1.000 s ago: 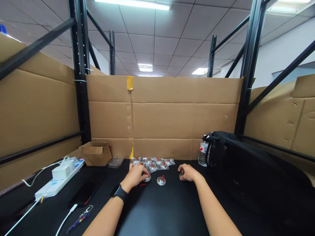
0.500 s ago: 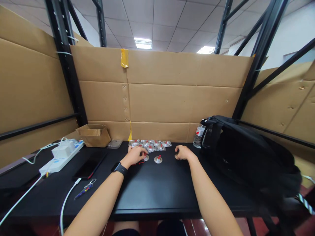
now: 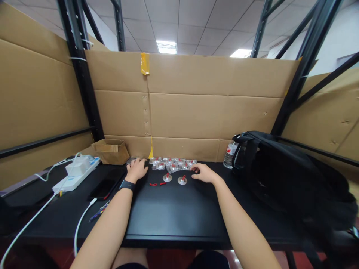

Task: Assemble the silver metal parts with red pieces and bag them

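Observation:
My left hand [image 3: 137, 170] is over the back left of the table with its fingers spread. Its fingertips are by a clear plastic box [image 3: 131, 160], which the hand mostly hides. To the right, my right hand [image 3: 205, 173] hovers with thumb and fingers apart, nothing visible between them. Just left of it lies a clear suction cup with a red hook [image 3: 182, 181]; another suction cup [image 3: 167, 178] sits further left. Two small red plastic hooks [image 3: 153, 184] lie loose in front. Behind them is a row of bagged suction cups [image 3: 174, 167].
A cardboard box [image 3: 110, 152], a white power strip [image 3: 74, 178] and a black phone [image 3: 105, 185] are at left. A water bottle [image 3: 229, 156] and a black backpack [image 3: 288, 183] stand at right. Cardboard walls [image 3: 190, 116] enclose the table.
My left hand has let go of the left suction cup and moved left towards the clear box. The right hand has shifted left and its fingers have opened. The loose red hooks are now uncovered.

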Demonstrator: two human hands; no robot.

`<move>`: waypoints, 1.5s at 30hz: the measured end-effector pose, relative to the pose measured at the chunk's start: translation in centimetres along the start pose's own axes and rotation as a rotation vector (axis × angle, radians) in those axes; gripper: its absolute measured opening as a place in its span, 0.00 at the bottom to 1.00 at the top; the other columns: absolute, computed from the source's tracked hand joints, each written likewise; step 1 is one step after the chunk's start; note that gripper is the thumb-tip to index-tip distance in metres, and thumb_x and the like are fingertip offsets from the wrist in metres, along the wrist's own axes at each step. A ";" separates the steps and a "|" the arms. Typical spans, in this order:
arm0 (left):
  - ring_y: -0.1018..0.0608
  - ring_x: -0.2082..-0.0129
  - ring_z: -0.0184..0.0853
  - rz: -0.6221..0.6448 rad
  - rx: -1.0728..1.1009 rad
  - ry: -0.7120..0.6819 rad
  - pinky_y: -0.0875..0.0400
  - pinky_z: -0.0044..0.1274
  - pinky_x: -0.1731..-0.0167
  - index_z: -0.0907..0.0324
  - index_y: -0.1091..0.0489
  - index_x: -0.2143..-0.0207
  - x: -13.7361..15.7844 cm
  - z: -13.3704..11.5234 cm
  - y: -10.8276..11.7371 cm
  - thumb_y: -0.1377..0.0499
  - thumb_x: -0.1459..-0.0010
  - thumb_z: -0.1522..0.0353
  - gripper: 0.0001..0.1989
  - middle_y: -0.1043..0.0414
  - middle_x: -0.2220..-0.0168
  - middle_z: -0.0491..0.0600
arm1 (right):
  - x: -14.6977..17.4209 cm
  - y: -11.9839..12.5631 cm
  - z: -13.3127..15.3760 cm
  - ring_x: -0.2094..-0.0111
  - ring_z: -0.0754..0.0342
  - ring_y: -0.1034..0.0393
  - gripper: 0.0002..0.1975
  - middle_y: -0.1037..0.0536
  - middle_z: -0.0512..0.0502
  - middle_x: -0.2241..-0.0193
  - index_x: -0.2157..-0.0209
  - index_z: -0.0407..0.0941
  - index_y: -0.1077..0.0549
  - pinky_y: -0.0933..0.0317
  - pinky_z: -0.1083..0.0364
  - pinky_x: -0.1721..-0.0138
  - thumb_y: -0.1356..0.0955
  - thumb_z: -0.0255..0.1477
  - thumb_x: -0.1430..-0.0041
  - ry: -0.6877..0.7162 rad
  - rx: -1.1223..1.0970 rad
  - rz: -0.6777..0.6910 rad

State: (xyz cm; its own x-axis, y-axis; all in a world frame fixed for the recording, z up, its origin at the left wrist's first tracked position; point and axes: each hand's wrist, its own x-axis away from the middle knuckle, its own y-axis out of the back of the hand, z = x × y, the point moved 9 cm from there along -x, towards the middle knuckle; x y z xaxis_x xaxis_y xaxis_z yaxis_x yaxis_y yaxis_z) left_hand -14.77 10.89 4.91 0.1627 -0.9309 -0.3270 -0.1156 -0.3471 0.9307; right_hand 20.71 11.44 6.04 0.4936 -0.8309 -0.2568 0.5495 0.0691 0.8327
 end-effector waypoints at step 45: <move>0.24 0.57 0.45 0.098 0.128 -0.462 0.46 0.38 0.49 0.53 0.22 0.72 4.1 -12.8 -0.6 0.42 0.42 0.69 0.09 0.22 0.67 0.51 | -0.5 -4.9 3.3 0.69 0.53 0.27 0.05 0.20 0.46 0.70 0.72 0.45 0.22 0.39 0.58 0.67 0.29 0.21 0.48 -0.042 0.124 0.111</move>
State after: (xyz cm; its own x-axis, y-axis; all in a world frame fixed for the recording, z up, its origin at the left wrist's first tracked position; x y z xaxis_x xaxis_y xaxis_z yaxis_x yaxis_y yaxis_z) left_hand -1.53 8.76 5.15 -0.3033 -0.9030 -0.3042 -0.2330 -0.2393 0.9426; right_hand 15.59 9.73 3.69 0.5165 -0.8445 -0.1414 0.4043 0.0949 0.9097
